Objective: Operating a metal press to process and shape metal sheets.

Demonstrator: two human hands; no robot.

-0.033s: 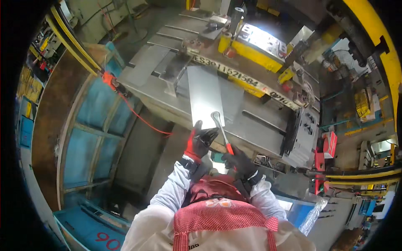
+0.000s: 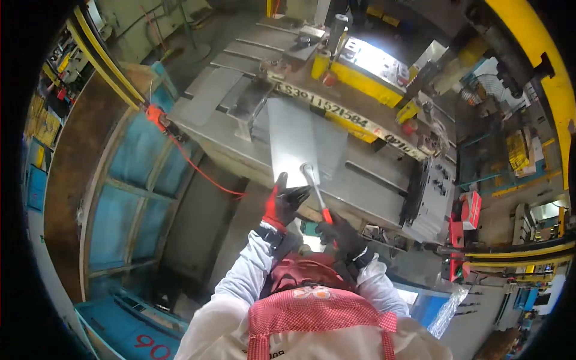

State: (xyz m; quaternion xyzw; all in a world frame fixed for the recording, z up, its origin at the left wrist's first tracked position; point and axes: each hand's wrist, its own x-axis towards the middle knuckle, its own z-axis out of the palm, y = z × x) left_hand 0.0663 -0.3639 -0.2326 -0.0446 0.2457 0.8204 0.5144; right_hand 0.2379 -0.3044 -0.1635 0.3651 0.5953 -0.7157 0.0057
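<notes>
A bright, bare metal sheet (image 2: 293, 135) lies lengthwise away from me on the press table, its far end by the die. My right hand (image 2: 343, 235), in a black glove, is closed around the red handle of a pick-up tool (image 2: 318, 193) with a metal shaft. The tool's round head rests on the sheet close to its near right corner. At the sheet's near left corner is my left hand (image 2: 287, 201) in a black and red glove. Its thumb points up and its fingers stretch to the right, apart from the thumb. Whether it touches the sheet's edge I cannot tell.
Beyond the sheet stands a die (image 2: 366, 69) with yellow blocks and posts. Stacked plates (image 2: 433, 195) stand at the table's right end. Slots run across the press table (image 2: 375, 198). An orange cable (image 2: 204, 173) hangs at the left near a blue, wood-framed panel (image 2: 117, 222).
</notes>
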